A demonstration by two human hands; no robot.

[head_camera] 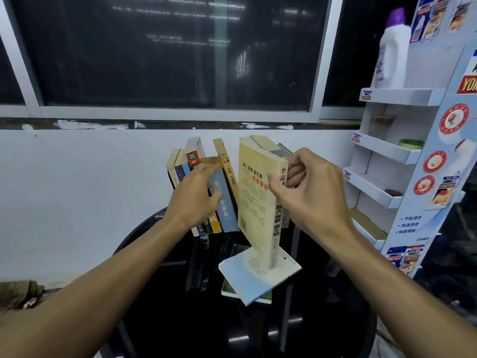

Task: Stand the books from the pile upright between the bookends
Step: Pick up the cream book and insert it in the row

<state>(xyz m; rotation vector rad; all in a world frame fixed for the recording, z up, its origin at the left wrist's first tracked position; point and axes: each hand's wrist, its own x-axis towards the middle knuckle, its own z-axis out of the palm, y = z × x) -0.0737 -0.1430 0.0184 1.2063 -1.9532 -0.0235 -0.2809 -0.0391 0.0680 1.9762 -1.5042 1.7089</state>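
One cream book — upright; pinched in right fingers.

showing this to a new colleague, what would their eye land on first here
The yellow book stands out, held upright by the right hand mid-frame over the flat pile. Just left, the left hand touches the leaning row of books. At top right, a white bottle stands on a display shelf.

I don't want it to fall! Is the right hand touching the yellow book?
Touching. Head view: the right hand pinches the yellow book, thumb on its cover, fingers behind.
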